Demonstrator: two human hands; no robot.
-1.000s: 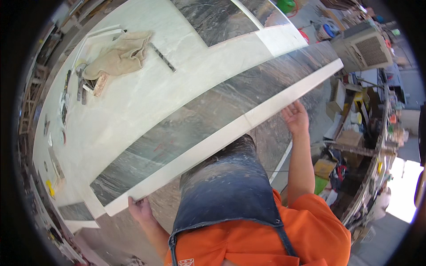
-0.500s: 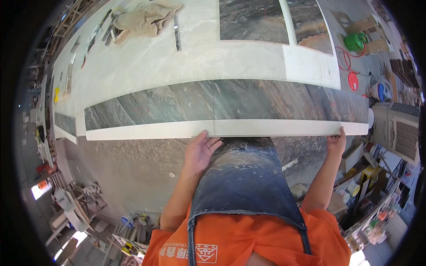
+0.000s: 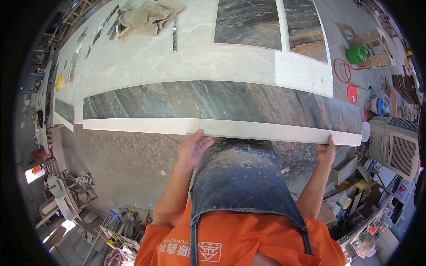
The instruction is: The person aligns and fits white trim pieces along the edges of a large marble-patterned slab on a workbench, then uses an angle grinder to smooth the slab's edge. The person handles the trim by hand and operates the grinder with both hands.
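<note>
A long strip of dark green-grey stone-look slab (image 3: 239,102) lies across the table in front of me, with a white band (image 3: 266,131) along its near edge. A thin seam crosses the strip left of its middle. At that seam my left hand (image 3: 191,150) touches the white edge with one fingertip, palm showing and fingers stretched out. Farther right, close to the strip's right end, my right hand (image 3: 326,152) has a digit up on the white edge. Its other fingers are partly hidden below the edge, and the hand appears to grip there.
Dark slabs (image 3: 248,24) lie at the back of the pale table (image 3: 213,62). A tan cloth (image 3: 151,18), a metal bar (image 3: 175,35) and hand tools sit back left. A green gas cylinder (image 3: 356,55) with red hose stands right, beyond an air-conditioner unit (image 3: 401,148).
My view has turned slightly, and the strip now slopes down to the right. My left hand has come up to the seam, from just left of it. My right hand stays near the right end.
</note>
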